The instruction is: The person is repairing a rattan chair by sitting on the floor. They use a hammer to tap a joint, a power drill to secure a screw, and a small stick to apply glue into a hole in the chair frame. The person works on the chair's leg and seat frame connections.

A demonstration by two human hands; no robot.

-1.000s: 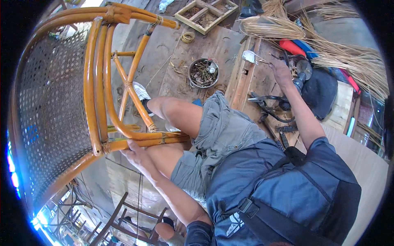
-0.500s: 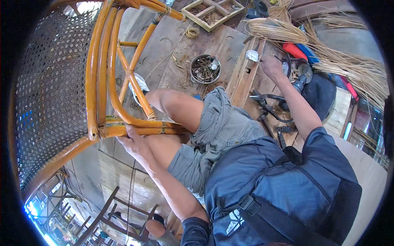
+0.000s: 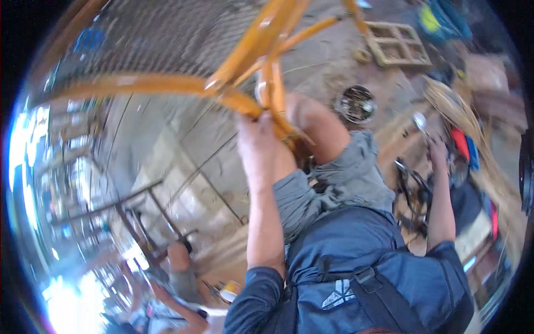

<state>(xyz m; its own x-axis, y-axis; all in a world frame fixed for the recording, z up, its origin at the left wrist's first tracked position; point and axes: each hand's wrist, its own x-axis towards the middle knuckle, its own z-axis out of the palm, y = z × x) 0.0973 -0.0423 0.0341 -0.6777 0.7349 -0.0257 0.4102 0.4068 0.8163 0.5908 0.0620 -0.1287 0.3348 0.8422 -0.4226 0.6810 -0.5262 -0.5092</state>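
A glossy orange-brown rattan chair frame (image 3: 239, 69) with a woven cane panel (image 3: 150, 42) rises before my left knee at the upper left. My left hand (image 3: 257, 131) is closed around its lower pole, above my thigh. Out to the right, my right hand (image 3: 437, 149) reaches down beside the planks, its fingers closed and blurred. Just past the fingers shows a small whitish rounded object (image 3: 419, 119); I cannot make out whether it is the end of something held. Black-handled tools (image 3: 411, 181) lie near my right wrist.
A round metal pan of scraps (image 3: 356, 104) and a divided wooden tray (image 3: 397, 44) stand on the floor ahead. Bundled cane strips (image 3: 453, 103) and a red object (image 3: 460, 143) lie at right. Another person (image 3: 178, 278) and a dark chair frame (image 3: 128, 222) are at lower left.
The view has swung left, so most things sit farther right and the picture is blurred. The chair frame looks turned and tilted, my left hand still on it. My right hand stays by the whitish object.
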